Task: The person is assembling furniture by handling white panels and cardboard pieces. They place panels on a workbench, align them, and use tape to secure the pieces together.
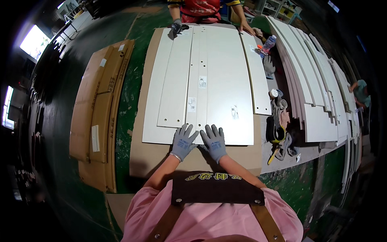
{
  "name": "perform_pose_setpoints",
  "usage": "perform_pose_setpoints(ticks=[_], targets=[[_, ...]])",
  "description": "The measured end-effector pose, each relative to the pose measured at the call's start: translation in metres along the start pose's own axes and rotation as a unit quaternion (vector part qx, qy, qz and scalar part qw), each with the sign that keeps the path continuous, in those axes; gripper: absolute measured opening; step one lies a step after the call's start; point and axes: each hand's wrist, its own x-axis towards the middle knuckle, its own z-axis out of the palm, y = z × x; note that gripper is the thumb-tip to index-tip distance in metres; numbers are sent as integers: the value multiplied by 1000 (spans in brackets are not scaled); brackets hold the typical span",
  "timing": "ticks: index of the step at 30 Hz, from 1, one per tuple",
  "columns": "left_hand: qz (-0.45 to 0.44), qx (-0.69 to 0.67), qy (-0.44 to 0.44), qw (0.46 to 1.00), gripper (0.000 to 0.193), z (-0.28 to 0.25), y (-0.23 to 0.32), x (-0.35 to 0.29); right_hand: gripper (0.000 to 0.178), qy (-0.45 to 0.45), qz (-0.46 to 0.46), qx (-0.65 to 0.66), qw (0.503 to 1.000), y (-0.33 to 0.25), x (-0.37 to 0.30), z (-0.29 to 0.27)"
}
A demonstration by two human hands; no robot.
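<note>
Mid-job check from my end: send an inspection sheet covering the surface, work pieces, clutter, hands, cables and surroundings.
Surface: cardboard sheet under the work.
Job's things: white panels laid flat, some on top of others, with holes and paper labels.
Clutter: right of the panels, a bottle, a loose gray glove and other small items, some unclear.
Hands: left hand and right hand, gray-gloved, fingers spread at the panels' near edge.
Cables: nothing seen.
Surroundings: brown cartons left, stacked white boards right, co-worker at the far end, green floor.
</note>
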Motion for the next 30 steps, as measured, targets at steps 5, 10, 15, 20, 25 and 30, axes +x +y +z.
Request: perform_pose_setpoints(ticks=[5,10,15,20,25,30], targets=[[-25,21,24,999,74,2,5,-4,67,33,12,6,999,-1,-5,8],[-4,19,21,1000,78,-2,15,0,74,-22,10,7,1000,6,-8,10],[-65,43,10,997,79,-1,43,-23,72,9,55,159,986,30,-34,-19],[-176,14,62,982,81,27,70,-58,52,189,151,150,959,110,-96,-62],[-332,-41,94,938,83,73,97,-92,47,271,224,131,927,206,-175,-92],[-348,-23,141,926,79,95,118,-98,52,239,258,72,933,237,-232,-87]])
